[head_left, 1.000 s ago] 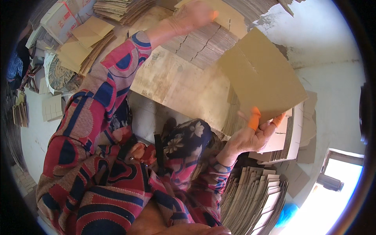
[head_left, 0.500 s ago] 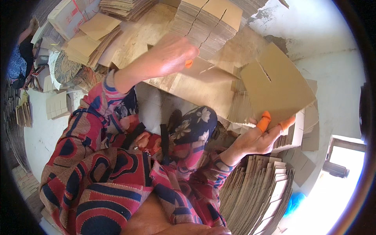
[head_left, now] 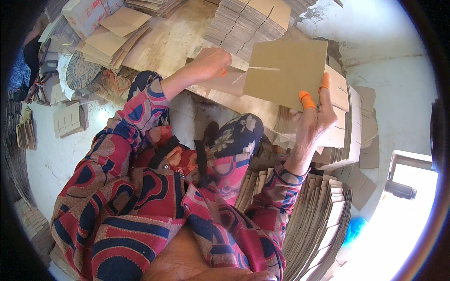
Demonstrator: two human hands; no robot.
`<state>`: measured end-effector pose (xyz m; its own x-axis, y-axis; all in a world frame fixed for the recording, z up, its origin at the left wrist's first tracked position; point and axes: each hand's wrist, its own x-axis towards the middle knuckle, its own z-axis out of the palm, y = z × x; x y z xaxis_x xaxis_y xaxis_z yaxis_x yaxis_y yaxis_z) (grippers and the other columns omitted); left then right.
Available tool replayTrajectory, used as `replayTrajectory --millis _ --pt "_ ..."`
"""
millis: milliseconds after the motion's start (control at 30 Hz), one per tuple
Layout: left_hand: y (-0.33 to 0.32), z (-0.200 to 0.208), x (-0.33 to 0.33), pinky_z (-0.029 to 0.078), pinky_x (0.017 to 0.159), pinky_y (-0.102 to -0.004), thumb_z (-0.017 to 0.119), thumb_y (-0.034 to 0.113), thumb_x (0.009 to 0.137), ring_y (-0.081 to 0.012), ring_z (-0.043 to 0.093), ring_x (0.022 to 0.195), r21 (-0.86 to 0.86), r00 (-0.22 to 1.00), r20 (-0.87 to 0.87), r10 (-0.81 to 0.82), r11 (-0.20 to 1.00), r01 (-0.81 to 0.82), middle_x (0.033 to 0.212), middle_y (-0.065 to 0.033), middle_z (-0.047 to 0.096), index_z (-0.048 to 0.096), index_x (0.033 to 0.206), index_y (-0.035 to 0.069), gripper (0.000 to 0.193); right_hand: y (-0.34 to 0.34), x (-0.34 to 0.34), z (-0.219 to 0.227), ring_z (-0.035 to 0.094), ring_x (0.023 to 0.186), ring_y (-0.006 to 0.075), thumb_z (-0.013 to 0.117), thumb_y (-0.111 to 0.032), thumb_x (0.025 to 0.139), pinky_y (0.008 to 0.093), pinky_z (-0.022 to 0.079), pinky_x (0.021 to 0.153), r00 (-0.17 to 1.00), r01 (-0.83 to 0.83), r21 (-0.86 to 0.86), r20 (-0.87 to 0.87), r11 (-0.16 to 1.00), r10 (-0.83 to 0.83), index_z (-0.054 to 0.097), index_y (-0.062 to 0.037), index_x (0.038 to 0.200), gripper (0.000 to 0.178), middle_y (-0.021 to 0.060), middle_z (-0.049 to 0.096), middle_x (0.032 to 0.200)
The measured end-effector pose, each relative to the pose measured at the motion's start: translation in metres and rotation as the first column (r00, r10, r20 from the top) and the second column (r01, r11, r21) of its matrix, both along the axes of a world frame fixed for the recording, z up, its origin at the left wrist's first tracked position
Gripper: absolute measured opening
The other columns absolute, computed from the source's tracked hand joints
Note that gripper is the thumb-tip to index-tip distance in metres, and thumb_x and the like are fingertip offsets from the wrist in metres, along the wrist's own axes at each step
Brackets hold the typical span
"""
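Note:
My right hand (head_left: 317, 110), with orange covers on two fingertips, grips a flat brown cardboard sheet (head_left: 293, 77) by its right edge. A narrow slot runs into that sheet from its left edge. My left hand (head_left: 208, 64) is closed, with orange at a fingertip, over a second slotted cardboard piece (head_left: 229, 82). That piece stands on edge, and its right end meets the sheet's left edge near the slot; whether the two interlock I cannot tell. Both are held above a wooden tabletop (head_left: 164, 42).
A tall stack of slotted cardboard (head_left: 248, 28) stands at the back of the table. More slotted sheets (head_left: 340, 122) are piled beside my right hand. Rows of cardboard (head_left: 309, 220) fill the lower right. A white carton (head_left: 86, 16) and loose sheets (head_left: 112, 42) sit back left.
My right hand has swung the sheet leftward and turned it, bringing its slot toward the piece in my left hand. My left hand has shifted slightly.

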<state>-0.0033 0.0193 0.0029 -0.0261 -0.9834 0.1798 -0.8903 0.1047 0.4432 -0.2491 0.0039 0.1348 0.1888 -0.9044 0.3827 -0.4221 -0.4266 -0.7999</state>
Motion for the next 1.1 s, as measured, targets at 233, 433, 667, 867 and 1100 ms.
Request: replayTrajectory --millis 233,433,667,867,1100 --pt "0.007 0.002 -0.003 0.047 0.061 -0.0475 0.071 0.008 0.065 -0.0427 0.061 0.071 -0.077 0.999 -0.035 0.001 0.997 -0.003 0.066 -0.0234 0.059 0.060 0.062 -0.002 0.015 0.005 0.004 0.016 0.052 0.056 0.0062 0.059 0.006 0.080 0.0219 0.046 0.050 0.997 -0.049 0.084 -0.054 0.995 0.054 0.049 0.0007 0.133 0.054 0.0157 0.069 0.100" --pt "0.010 0.001 0.000 0.047 0.061 -0.0473 0.071 0.008 0.066 -0.0423 0.061 0.071 -0.104 0.999 -0.048 -0.005 0.995 0.000 0.067 -0.0238 0.058 0.061 0.065 -0.002 0.014 -0.009 0.010 -0.013 0.054 0.056 0.0094 0.061 0.004 0.080 0.0261 0.047 0.052 0.967 -0.137 -0.027 -0.221 0.990 0.128 0.049 -0.0004 0.134 0.056 0.0206 0.069 0.091" --pt "0.010 -0.004 -0.001 0.047 0.062 -0.0476 0.071 0.007 0.066 -0.0413 0.061 0.074 -0.197 0.998 -0.069 0.008 0.980 -0.021 0.069 -0.0228 0.059 0.061 0.068 -0.001 0.013 -0.022 0.032 -0.059 0.066 0.068 0.0361 0.057 0.005 0.077 0.0384 0.050 0.055 0.864 -0.364 0.075 -0.347 0.929 0.366 0.053 0.0036 0.124 0.047 0.0228 0.063 0.074" --pt "0.009 -0.001 0.000 0.047 0.063 -0.0472 0.067 0.004 0.067 -0.0402 0.060 0.076 -0.117 0.998 -0.068 -0.011 0.993 0.003 0.072 -0.0202 0.059 0.062 0.072 0.001 0.008 0.001 0.048 -0.100 0.065 0.068 0.0369 0.067 -0.027 0.085 0.0444 0.051 0.061 0.581 -0.336 0.131 -0.751 0.933 0.314 0.052 -0.0031 0.128 0.052 0.0197 0.063 0.070" --pt "0.008 -0.002 -0.002 0.046 0.063 -0.0482 0.062 0.000 0.068 -0.0414 0.059 0.074 -0.087 1.000 -0.009 0.022 0.996 -0.022 0.071 -0.0208 0.059 0.058 0.068 -0.001 0.004 -0.085 -0.005 -0.070 0.064 0.080 0.0385 0.067 -0.046 0.082 0.0457 0.052 0.065 0.641 -0.033 -0.424 -0.704 0.905 -0.306 0.048 -0.0008 0.131 0.069 0.0161 0.067 0.086"
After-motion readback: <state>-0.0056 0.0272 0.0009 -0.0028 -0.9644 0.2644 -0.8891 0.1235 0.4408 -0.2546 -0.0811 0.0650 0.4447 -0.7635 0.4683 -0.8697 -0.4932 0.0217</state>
